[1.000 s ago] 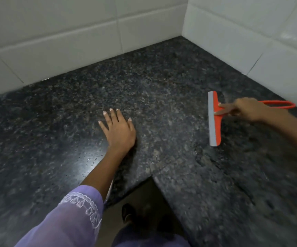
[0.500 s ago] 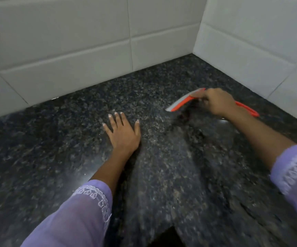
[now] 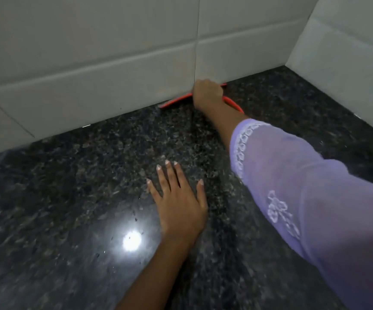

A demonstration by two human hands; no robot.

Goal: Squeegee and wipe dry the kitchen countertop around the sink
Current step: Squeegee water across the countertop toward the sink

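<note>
1. Head view: right hand (image 3: 206, 93) is reached out to the back wall (image 3: 91, 63), fingers wrapped tight around the orange squeegee (image 3: 176, 100) at the neck where handle meets blade.
2. Squeegee sits right at the foot of the wall, blade end sticking out left of the hand along the wall line; the loop handle (image 3: 233, 104) trails back from the wall toward the person. Whether the blade edge actually touches the counter (image 3: 69, 186) can't be told, it's blurred.
3. Likely reason for that placement: starting a stroke at the wall so water gets pulled away from the wall toward the front edge. Gripping near the head probably gives more downward pressure.
4. Left hand (image 3: 179, 206) lies flat on the counter, well out from the wall, fingers straight and slightly spread, holding nothing. Looks like a brace for leaning in during the long reach.
5. Right sleeve (image 3: 292, 186), lilac with white embroidery, crosses above the counter between the person and the wall.
6. Counter is dark speckled stone, glossy; a lamp glare (image 3: 132, 240) shows well out from the wall, left of the left wrist. Wetness not clearly readable.
7. Side wall (image 3: 348, 63) meets the back wall at the corner, right of the squeegee.
8. No sink or cloth in view; judging by that, this is the squeegee stage, wiping dry not yet done.
</note>
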